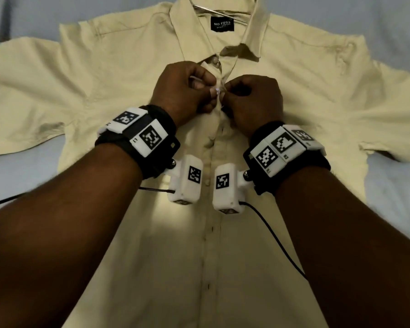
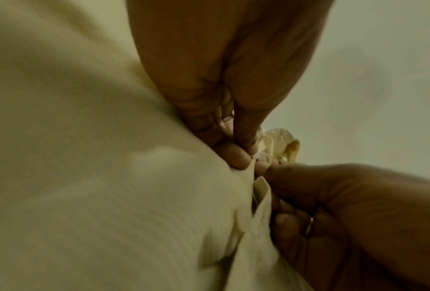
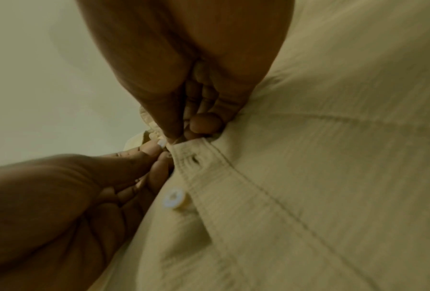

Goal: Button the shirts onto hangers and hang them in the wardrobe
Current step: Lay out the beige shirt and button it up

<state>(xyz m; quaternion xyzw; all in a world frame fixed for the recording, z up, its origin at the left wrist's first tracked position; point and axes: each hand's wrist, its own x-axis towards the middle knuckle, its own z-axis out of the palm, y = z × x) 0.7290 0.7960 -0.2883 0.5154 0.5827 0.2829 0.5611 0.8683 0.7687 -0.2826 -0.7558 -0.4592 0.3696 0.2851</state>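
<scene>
head view: shirt lies flat on the bed w/ hanger inside the collar. my left hand and right hand both pinch the placket edges near the top, working a button thru. next, i reckon: push it thru, move down. right wrist view alone shows an open buttonhole and loose button below.

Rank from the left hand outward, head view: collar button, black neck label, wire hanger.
1. Small pale collar button: just above the left hand, at the placket top.
2. Black neck label: higher, inside the collar.
3. Thin metal wire hanger: topmost, above the label.
</scene>
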